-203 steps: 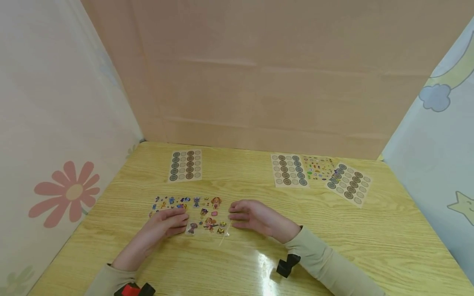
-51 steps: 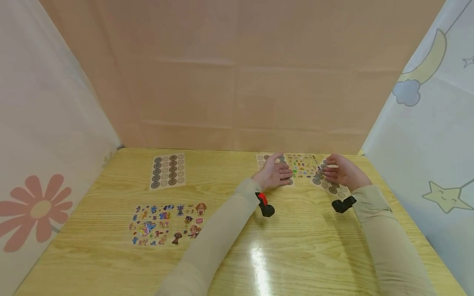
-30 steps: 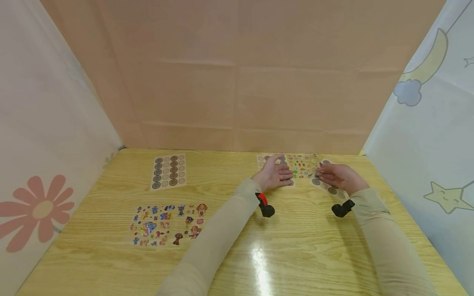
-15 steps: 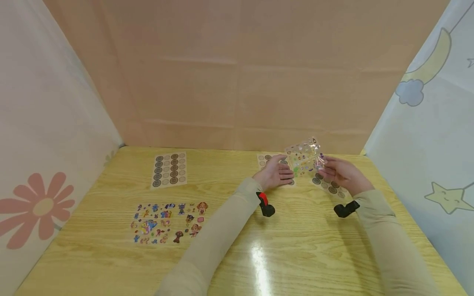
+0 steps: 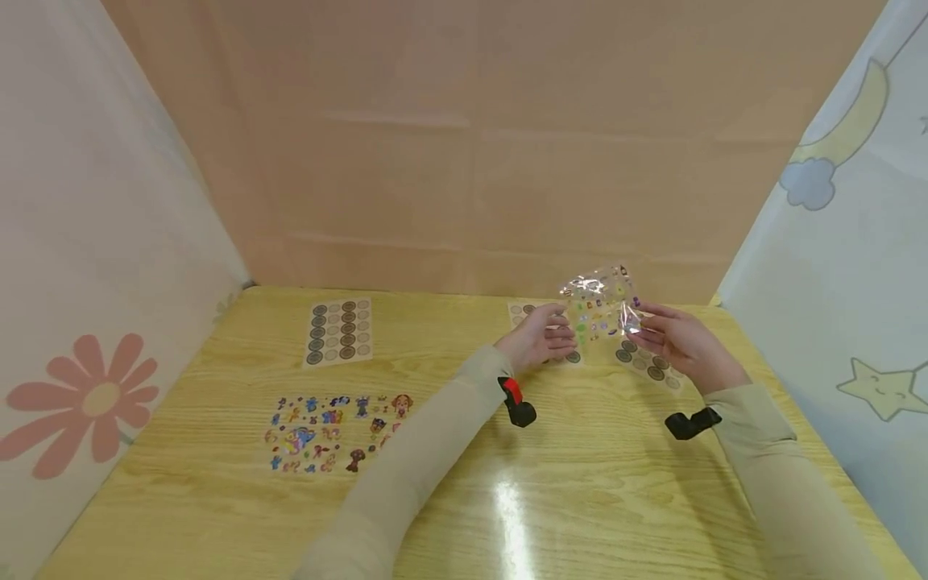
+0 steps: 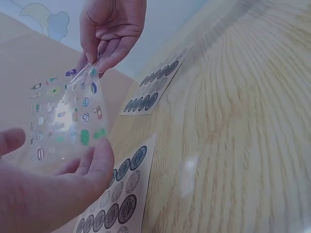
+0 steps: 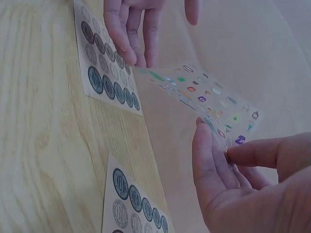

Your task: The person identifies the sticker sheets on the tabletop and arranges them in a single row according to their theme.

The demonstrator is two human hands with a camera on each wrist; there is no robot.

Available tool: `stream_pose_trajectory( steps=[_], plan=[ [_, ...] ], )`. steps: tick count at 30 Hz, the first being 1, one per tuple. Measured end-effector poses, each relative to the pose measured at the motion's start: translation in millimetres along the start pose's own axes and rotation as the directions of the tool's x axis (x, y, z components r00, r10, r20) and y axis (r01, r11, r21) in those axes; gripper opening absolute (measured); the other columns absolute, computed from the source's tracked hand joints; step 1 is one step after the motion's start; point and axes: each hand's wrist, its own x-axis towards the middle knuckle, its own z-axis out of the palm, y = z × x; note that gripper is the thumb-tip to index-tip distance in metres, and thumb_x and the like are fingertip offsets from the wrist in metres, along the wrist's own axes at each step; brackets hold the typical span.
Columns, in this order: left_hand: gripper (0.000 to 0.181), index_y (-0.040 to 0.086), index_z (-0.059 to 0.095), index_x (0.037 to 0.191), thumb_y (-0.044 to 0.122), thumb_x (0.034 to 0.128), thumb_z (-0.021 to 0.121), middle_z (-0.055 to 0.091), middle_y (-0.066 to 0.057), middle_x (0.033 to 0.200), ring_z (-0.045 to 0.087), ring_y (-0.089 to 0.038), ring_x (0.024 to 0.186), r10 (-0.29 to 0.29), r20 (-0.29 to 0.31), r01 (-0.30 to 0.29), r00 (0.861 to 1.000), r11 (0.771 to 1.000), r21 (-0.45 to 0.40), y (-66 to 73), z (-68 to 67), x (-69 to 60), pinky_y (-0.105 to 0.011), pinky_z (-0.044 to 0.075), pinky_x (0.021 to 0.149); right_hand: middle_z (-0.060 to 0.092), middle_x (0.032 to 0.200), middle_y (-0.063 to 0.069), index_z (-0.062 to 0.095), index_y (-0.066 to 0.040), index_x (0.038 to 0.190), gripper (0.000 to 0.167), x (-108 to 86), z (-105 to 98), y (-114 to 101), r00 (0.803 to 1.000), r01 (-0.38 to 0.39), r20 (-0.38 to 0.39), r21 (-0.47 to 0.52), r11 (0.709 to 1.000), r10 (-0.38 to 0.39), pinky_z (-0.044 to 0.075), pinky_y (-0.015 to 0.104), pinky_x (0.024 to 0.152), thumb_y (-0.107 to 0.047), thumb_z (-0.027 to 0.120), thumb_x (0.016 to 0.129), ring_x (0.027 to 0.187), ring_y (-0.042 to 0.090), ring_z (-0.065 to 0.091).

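A clear sheet of small coloured stickers (image 5: 598, 306) is raised off the table at the back right. My right hand (image 5: 677, 338) pinches its near right corner between thumb and fingers, and the film creases there, as the right wrist view shows. At the sheet's left edge is my left hand (image 5: 536, 337), thumb apart and fingers relaxed, the fingertips close to the film; whether they touch it I cannot tell. Beneath the left hand lies a paper sheet of round stickers (image 6: 127, 191), partly covered. A similar round-sticker sheet (image 5: 648, 364) lies below the right hand.
Another round-sticker sheet (image 5: 339, 332) lies at the back left. Clear sheets with cartoon figures (image 5: 319, 435) lie at the front left, partly behind the left sleeve (image 5: 420, 451). A tan paper wall (image 5: 464, 161) stands behind the wooden table (image 5: 594, 499), with printed panels at both sides.
Both hands went from the cartoon sheets to the back right. My right hand took hold of the clear small-sticker sheet and lifted it off the table; the left hand's fingers have bent slightly.
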Motion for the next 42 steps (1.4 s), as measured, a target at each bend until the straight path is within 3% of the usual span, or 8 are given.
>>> stream_pose_trajectory(
  steps=[3,7,13,17,20,25,30,42],
  plan=[
    [0.051,-0.007,0.039,0.14,0.021,0.0991,0.052,0.044,-0.029,0.135,0.046,-0.041,0.123,0.014,0.009,-0.015,1.0,0.996,0.085,-0.8,-2.9,-5.6,-0.043,0.04,0.104,0.063,0.104,0.002,0.011,-0.007,0.153,0.063,-8.8,3,4,1.0,0.01,-0.009,0.034,0.999,-0.01,0.048,0.032,0.094,0.0,0.043,0.1,0.09,0.018,0.067],
    [0.037,-0.004,0.051,0.131,0.014,0.0986,0.054,0.054,-0.025,0.128,0.057,-0.034,0.112,0.054,0.024,-0.057,0.998,0.973,0.222,-2.9,-7.8,-13.8,-0.041,0.044,0.1,0.066,0.104,0.002,0.02,-0.009,0.152,0.058,-19.8,9,8,0.999,0.037,-0.008,0.053,0.998,-0.036,0.05,0.032,0.092,-0.002,0.046,0.1,0.089,0.018,0.067],
    [0.02,-0.003,0.062,0.112,0.008,0.0951,0.059,0.065,-0.018,0.104,0.066,-0.026,0.093,0.194,0.005,-0.183,0.981,0.917,0.353,-8.8,-14.2,-32.1,-0.038,0.051,0.091,0.064,0.107,0.004,0.053,-0.012,0.127,0.032,-32.5,23,19,0.996,0.079,0.023,0.138,0.987,-0.083,0.051,0.032,0.089,0.001,0.049,0.098,0.086,0.02,0.067],
    [0.02,-0.005,0.064,0.109,0.007,0.0943,0.06,0.066,-0.01,0.087,0.067,-0.019,0.08,0.274,-0.001,-0.247,0.962,0.869,0.428,-15.9,-20.0,-46.7,-0.035,0.055,0.083,0.066,0.108,0.003,0.048,-0.01,0.129,0.033,-38.6,32,29,0.996,0.075,0.03,0.147,0.986,-0.081,0.051,0.032,0.089,0.001,0.049,0.098,0.087,0.019,0.067],
    [0.019,-0.005,0.064,0.107,0.008,0.0937,0.061,0.066,-0.01,0.087,0.066,-0.016,0.076,0.301,0.008,-0.273,0.954,0.856,0.439,-20.2,-25.4,-59.9,-0.036,0.055,0.082,0.067,0.11,0.003,0.042,-0.009,0.137,0.04,-43.1,40,37,0.996,0.075,0.042,0.147,0.986,-0.082,0.051,0.033,0.09,0.001,0.049,0.099,0.09,0.02,0.067],
    [0.017,-0.006,0.064,0.105,0.006,0.0939,0.06,0.065,-0.02,0.104,0.066,-0.017,0.08,0.323,0.016,-0.303,0.946,0.871,0.387,-21.9,-33.3,-83.2,-0.037,0.055,0.083,0.066,0.112,0.003,0.057,-0.011,0.126,0.03,-52.0,55,47,0.995,0.069,0.064,0.152,0.986,-0.08,0.051,0.031,0.089,-0.001,0.049,0.099,0.092,0.021,0.066],
    [0.023,-0.008,0.061,0.109,0.01,0.0942,0.061,0.06,-0.026,0.111,0.067,-0.022,0.084,0.297,0.04,-0.293,0.954,0.9,0.322,-18.1,-38.7,-105.1,-0.038,0.054,0.085,0.065,0.112,0.003,0.06,-0.013,0.12,0.025,-61.0,70,52,0.994,0.067,0.072,0.122,0.99,-0.077,0.051,0.03,0.09,-0.004,0.05,0.099,0.091,0.019,0.066],
    [0.019,-0.009,0.06,0.112,0.0,0.0946,0.057,0.066,-0.02,0.106,0.067,-0.026,0.09,0.311,0.048,-0.306,0.949,0.877,0.37,-24.9,-61.8,-138.6,-0.037,0.055,0.084,0.065,0.111,0.005,0.057,-0.008,0.122,0.025,-74.2,95,72,0.994,0.027,0.104,0.053,0.998,-0.032,0.051,0.033,0.09,-0.002,0.052,0.098,0.092,0.02,0.067]
  ],
)
